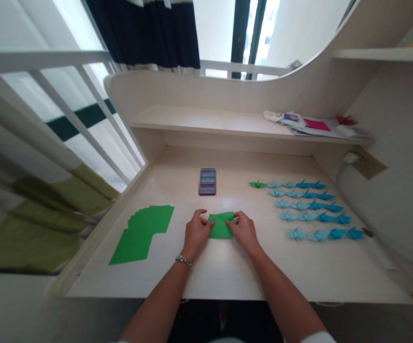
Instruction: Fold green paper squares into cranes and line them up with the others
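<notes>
A green sheet of origami paper (221, 227), bent or folded over, is held low at the middle of the desk. My left hand (197, 232) pinches its left edge between thumb and fingers; a chain bracelet circles that wrist. On the opposite edge, my right hand (245, 229) grips the paper the same way. To the left lies a fanned stack of green paper squares (140, 233). One folded green paper crane (257, 184) sits at the back right, beside rows of blue paper cranes (313, 205) in lighter and darker shades.
A small dark device with a blurred screen (207, 182) lies behind my hands. Papers (306, 123) rest on the raised shelf (199, 119). A cable (356, 214) runs from a wall socket (365, 162) down the right side. Curtains and white railing bars stand left.
</notes>
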Tool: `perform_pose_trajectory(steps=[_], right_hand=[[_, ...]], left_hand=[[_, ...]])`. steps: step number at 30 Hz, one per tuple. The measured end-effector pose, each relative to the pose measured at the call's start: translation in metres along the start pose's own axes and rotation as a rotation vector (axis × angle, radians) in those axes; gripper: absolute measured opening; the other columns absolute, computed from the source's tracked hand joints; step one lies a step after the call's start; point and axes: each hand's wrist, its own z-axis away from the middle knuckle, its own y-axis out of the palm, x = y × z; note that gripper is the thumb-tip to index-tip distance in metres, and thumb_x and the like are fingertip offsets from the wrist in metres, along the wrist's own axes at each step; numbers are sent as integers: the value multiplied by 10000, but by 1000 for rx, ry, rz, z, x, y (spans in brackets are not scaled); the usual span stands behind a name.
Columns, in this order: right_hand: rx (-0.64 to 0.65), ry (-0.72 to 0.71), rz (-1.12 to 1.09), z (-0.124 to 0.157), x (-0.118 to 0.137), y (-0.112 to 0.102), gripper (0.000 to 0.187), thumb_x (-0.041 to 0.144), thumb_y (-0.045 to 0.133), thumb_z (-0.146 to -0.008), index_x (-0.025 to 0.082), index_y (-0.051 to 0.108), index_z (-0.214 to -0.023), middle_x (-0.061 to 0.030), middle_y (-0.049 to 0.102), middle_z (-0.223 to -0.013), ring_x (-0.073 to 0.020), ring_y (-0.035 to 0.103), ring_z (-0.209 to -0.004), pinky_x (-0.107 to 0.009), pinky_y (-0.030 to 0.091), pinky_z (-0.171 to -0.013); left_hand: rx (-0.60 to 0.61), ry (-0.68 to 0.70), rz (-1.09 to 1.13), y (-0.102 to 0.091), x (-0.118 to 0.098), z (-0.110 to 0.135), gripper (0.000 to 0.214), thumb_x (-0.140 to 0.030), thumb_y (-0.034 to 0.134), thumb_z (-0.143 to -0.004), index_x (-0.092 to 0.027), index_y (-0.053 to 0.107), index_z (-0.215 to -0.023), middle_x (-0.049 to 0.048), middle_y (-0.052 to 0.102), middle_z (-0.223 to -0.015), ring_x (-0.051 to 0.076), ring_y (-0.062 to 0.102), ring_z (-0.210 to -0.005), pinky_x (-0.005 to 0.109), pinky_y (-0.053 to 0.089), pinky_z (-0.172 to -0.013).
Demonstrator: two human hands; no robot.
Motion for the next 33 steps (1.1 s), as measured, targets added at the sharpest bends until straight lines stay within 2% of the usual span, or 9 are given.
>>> perform_pose_trajectory(steps=[5, 7, 10, 13, 18, 23, 27, 30, 33], right_hand=[[-27, 38, 187, 6, 1, -4, 537, 396, 647, -707, 235, 517, -1203, -63, 691, -806, -239, 632, -761, -301, 403, -626], [-50, 9, 231, 8, -2, -5, 564, 422, 653, -702, 254, 515, -1223, -71, 690, -810, -246, 631, -745, -312, 402, -628], [-64, -65, 250, 10, -7, -7, 409, 440, 638, -722, 299, 615, -1105, -46, 681, -790, -222, 622, -734, -303, 406, -639], [-68, -110, 247, 11, -13, -9, 262, 420, 601, -763, 300, 693, -977, -39, 678, -802, -198, 609, -741, -286, 408, -654], [-38, -136, 220, 7, -18, -12, 228, 367, 580, -788, 304, 714, -961, -28, 700, -798, -196, 614, -737, -282, 412, -656], [-56, -131, 128, 5, -21, -14, 223, 339, 560, -796, 282, 710, -951, -12, 706, -808, -186, 625, -736, -285, 429, -698], [-95, -149, 23, 8, -24, -16, 249, 347, 504, -823, 260, 701, -948, -10, 713, -849, -180, 630, -761, -280, 443, -714], [-119, -172, 15, 11, -24, -17, 266, 343, 465, -843, 262, 698, -939, -5, 714, -888, -182, 631, -801, -283, 443, -733], [-128, -177, 41, 11, -24, -16, 263, 346, 468, -838, 263, 700, -931, -7, 713, -889, -185, 627, -802, -285, 442, -733]], left_hand=[[94, 77, -136, 1, 0, 0, 275, -295, 636, -739, -228, 597, -1002, -5, 661, -713, 168, 614, -675, 251, 398, -591], [106, 97, -197, 1, -1, 0, 226, -313, 633, -740, -226, 615, -948, 2, 663, -713, 175, 610, -671, 257, 388, -584], [117, 130, -315, 1, -3, 0, 146, -347, 608, -759, -225, 654, -825, 27, 673, -734, 186, 605, -677, 271, 379, -588], [119, 138, -398, -2, -4, 3, 188, -375, 560, -792, -229, 679, -790, 53, 687, -770, 196, 605, -684, 280, 372, -586], [149, 127, -410, -13, 2, 8, 245, -392, 507, -829, -223, 682, -799, 64, 697, -794, 204, 613, -704, 282, 381, -599], [203, 116, -349, -28, 9, 12, 202, -362, 544, -803, -212, 679, -782, 47, 695, -762, 198, 616, -707, 282, 395, -617], [208, 106, -274, -29, 11, 7, 206, -364, 539, -806, -212, 678, -819, 46, 691, -780, 201, 621, -730, 295, 427, -666], [118, 212, -281, -20, 5, -3, 253, -355, 534, -814, -183, 655, -954, 81, 663, -903, 213, 602, -831, 312, 433, -763], [90, 321, -370, -7, -4, -16, 431, -392, 631, -743, -184, 604, -1119, 120, 597, -1033, 263, 541, -992, 343, 414, -844]])
